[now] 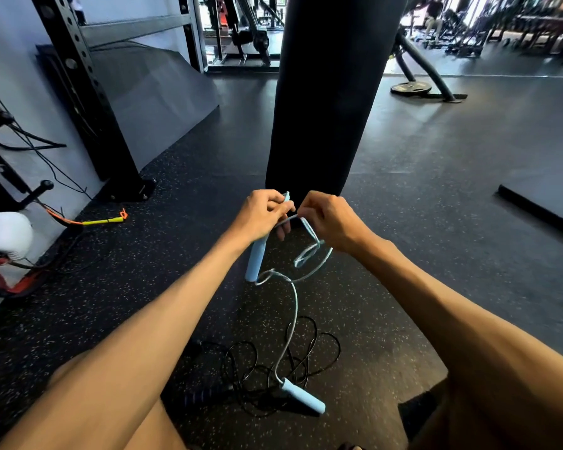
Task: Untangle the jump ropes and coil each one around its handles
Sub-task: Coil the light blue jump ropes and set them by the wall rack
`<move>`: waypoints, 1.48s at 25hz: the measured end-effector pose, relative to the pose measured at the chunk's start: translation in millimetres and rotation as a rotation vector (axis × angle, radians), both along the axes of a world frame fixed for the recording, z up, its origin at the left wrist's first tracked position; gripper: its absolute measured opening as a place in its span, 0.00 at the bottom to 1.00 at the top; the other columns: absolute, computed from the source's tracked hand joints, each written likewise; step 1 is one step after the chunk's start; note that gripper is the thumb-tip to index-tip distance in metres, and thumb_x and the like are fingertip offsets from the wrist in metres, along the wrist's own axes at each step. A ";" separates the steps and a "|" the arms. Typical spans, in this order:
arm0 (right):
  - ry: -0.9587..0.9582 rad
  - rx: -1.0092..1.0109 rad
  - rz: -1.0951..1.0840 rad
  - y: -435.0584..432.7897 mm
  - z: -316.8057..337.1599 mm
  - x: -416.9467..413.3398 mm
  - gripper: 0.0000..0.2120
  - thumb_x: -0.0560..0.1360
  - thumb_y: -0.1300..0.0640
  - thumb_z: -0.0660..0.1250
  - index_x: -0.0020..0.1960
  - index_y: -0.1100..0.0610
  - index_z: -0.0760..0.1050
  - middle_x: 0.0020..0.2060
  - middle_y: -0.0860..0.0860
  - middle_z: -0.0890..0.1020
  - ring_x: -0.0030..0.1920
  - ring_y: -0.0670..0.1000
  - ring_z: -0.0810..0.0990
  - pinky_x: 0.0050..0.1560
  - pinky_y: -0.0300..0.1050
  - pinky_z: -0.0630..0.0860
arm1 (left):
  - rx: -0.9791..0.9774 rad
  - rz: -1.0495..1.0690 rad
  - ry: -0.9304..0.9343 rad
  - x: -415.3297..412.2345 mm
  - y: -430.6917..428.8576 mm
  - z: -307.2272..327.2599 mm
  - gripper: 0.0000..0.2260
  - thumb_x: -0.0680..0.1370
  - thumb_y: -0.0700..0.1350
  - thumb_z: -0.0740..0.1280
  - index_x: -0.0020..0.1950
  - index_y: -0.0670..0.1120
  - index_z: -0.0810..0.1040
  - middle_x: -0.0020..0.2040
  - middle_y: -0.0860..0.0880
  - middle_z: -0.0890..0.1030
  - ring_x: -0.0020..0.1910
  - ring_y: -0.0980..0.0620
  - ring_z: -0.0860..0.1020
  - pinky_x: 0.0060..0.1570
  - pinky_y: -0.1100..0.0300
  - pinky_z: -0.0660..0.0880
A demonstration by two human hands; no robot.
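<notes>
The free blue handle lies on the floor; the left hand grips the other handle nearly upright, and the right hand pinches the cord just beside it.

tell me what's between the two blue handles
Head view: the blue cord runs from the held handle down to the floor handle, crossing the black rope tangle.

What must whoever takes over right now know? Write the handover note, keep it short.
Left hand: grips the top of one light blue handle, held up off the floor.
Right hand: pinches the blue rope close to that handle; loops hang below.
Second blue handle: on the floor, lying over the black rope, which is a loose tangle.
Done: nothing coiled yet.
Left: free blue rope from black, then coil each around its handles.
</notes>
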State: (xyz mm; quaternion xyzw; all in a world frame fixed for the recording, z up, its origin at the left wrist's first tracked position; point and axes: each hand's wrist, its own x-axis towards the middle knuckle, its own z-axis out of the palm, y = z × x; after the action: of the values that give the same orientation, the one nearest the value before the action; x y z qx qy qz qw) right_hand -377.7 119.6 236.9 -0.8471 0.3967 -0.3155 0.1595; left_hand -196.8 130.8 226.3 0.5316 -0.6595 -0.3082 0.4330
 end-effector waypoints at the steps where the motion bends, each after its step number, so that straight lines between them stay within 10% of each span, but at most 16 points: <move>1: -0.037 0.012 -0.030 0.1 3.2 -0.4 0.05 0.79 0.57 0.66 0.45 0.56 0.75 0.34 0.47 0.76 0.31 0.42 0.72 0.31 0.38 0.68 | 0.003 -0.005 -0.058 -2.0 0.6 -1.0 0.09 0.81 0.42 0.64 0.45 0.40 0.79 0.28 0.47 0.80 0.22 0.53 0.77 0.26 0.62 0.73; 6: -0.136 0.033 -0.080 -0.1 6.6 -0.5 0.07 0.78 0.55 0.68 0.46 0.56 0.72 0.32 0.45 0.76 0.30 0.42 0.72 0.30 0.33 0.68 | 0.161 -0.107 0.097 -9.7 -1.2 -0.6 0.16 0.82 0.40 0.59 0.42 0.29 0.73 0.21 0.53 0.65 0.19 0.56 0.62 0.24 0.59 0.64; 13: -0.235 0.229 -0.122 -9.3 -5.5 -7.1 0.11 0.81 0.50 0.62 0.45 0.56 0.70 0.31 0.48 0.74 0.32 0.48 0.73 0.35 0.47 0.72 | 0.445 -0.367 0.455 -11.1 9.7 10.8 0.14 0.83 0.44 0.54 0.38 0.44 0.70 0.26 0.51 0.59 0.22 0.56 0.57 0.25 0.63 0.55; 23: -0.177 0.489 -0.080 -3.5 -17.6 -1.5 0.10 0.83 0.54 0.59 0.45 0.58 0.69 0.34 0.57 0.81 0.31 0.49 0.78 0.33 0.40 0.74 | 0.334 -0.253 1.018 -1.9 1.4 21.1 0.13 0.85 0.44 0.51 0.45 0.42 0.69 0.29 0.51 0.69 0.25 0.55 0.65 0.28 0.62 0.66; 29: 0.191 0.471 -0.022 -6.4 -32.8 1.1 0.09 0.80 0.56 0.65 0.43 0.61 0.75 0.39 0.57 0.82 0.38 0.54 0.80 0.45 0.50 0.79 | 0.244 -0.036 1.126 -0.5 -3.4 22.5 0.14 0.85 0.41 0.53 0.46 0.38 0.73 0.34 0.45 0.78 0.29 0.50 0.77 0.32 0.59 0.76; 37: -0.176 0.399 -0.019 -3.9 -29.3 -1.7 0.08 0.81 0.53 0.63 0.46 0.55 0.72 0.33 0.54 0.85 0.33 0.50 0.85 0.38 0.44 0.81 | 0.184 0.176 0.680 16.5 -3.7 27.6 0.16 0.84 0.45 0.58 0.36 0.45 0.68 0.22 0.54 0.60 0.20 0.57 0.57 0.24 0.62 0.55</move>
State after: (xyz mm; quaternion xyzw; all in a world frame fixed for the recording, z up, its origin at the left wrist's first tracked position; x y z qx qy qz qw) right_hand -379.4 115.8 207.6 -0.7641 0.4437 -0.3049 0.3553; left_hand -180.2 127.2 253.9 0.4902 -0.3990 -0.4870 0.6027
